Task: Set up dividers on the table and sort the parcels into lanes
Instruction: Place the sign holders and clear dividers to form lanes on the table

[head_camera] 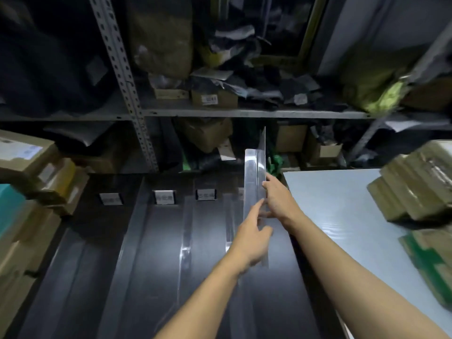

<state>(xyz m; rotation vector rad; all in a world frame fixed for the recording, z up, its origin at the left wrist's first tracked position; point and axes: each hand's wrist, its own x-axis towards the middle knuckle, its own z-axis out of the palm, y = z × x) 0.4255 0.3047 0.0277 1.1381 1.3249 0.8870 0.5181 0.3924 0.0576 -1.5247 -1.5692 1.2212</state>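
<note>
Over at the right edge of the dark table, both hands are on a clear acrylic divider standing upright on its long edge, just beside the white table. Left hand rests on its near part with fingers mostly straight, while the right hand grips it from the right side, fingers curled against the panel. Brown wrapped parcels sit well apart on the white table's far right, and two more clear dividers already stand to the left.

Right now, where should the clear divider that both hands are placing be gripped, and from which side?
Grip the clear divider by its upright thin panel, near the middle, coming from above with one hand on each face. It stands on edge on the dark table, so the left hand and right hand can steady it there.
</note>
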